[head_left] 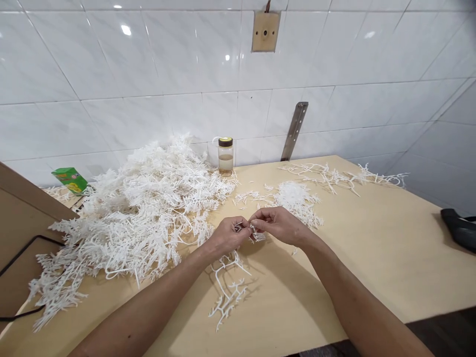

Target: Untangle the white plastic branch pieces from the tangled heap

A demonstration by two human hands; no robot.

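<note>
A wooden table [372,258] fills the lower frame, its left end cut off. At centre left one big heap of white plastic sprues [141,218] lies too tangled to count; a smaller pile [297,198] sits right of centre. One white branch sprue [228,290] hangs from the hands at centre, its long axis running down toward the lower edge. The left hand [226,237] and right hand [278,224] meet, fingertips pinching a tiny piece [254,231] that is hard to make out. One jar [225,155] stands behind.
</note>
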